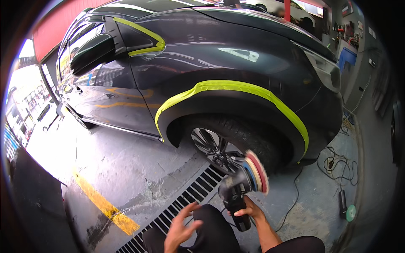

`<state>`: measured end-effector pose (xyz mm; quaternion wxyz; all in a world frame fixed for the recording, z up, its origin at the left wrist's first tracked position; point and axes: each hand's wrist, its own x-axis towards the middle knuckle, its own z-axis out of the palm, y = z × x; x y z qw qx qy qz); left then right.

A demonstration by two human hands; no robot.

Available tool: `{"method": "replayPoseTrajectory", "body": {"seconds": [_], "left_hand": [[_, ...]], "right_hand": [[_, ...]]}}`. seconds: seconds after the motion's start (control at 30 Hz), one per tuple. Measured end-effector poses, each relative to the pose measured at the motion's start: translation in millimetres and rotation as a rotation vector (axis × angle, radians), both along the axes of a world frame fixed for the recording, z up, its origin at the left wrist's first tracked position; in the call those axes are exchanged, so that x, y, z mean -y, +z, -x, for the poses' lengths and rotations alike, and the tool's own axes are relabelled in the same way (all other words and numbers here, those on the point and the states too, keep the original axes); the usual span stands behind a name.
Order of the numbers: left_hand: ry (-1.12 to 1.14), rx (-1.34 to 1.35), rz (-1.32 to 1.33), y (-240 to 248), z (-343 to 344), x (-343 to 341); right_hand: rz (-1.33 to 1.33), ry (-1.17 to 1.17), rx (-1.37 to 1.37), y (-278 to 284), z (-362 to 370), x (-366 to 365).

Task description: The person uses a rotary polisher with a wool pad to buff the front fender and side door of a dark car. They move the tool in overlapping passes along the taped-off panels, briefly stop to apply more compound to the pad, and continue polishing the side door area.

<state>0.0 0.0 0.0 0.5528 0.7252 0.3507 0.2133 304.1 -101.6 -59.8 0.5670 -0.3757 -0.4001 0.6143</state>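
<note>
One hand is doing all the carrying: the right hand [250, 209], at 5 o'clock, is clamping its fingers round the black handle of a polisher [232, 190], while the left hand [180, 227], between 6 and 7 o'clock, is holding nothing, its fingers spreading apart in the air just beside a dark-clad knee [213, 223]. The polisher, also sitting toward 5 o'clock, is tilting its head upward and facing its red-edged pad [258, 172] toward 3 o'clock — probably so that the soft face is staying clear of the floor [139, 164]. Behind it the front wheel [219, 155] is standing just below centre under the dark car [177, 71]; whether the pad is touching the tyre is hard to tell. Lime-yellow tape [236, 85] is curving over the wheel arch from 9 through 12 to 4 o'clock, and a shorter strip [160, 44] is edging the small side window at 11 — presumably shielding borders beside the paint. A black cable [298, 189] is trailing at 4 o'clock, and beyond it a second tool [342, 203] is lying with its green disc showing.
</note>
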Motion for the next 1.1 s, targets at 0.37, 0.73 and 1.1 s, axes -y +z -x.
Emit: {"method": "replayPoseTrajectory", "body": {"seconds": [0.37, 0.73, 1.1], "left_hand": [[0.16, 0.962, 0.079, 56.2, -66.5, 28.5], [0.173, 0.979, -0.216, 158.8, -136.4, -56.3], [0.022, 0.567, -0.304, 285.5, -216.8, -127.4]], "right_hand": [[-0.139, 0.843, 0.374, 138.3, 14.6, -89.1], [-0.34, -0.421, 0.677, 222.3, 66.2, -50.9], [-0.442, -0.609, 0.495, 274.4, -2.7, -126.0]]}}
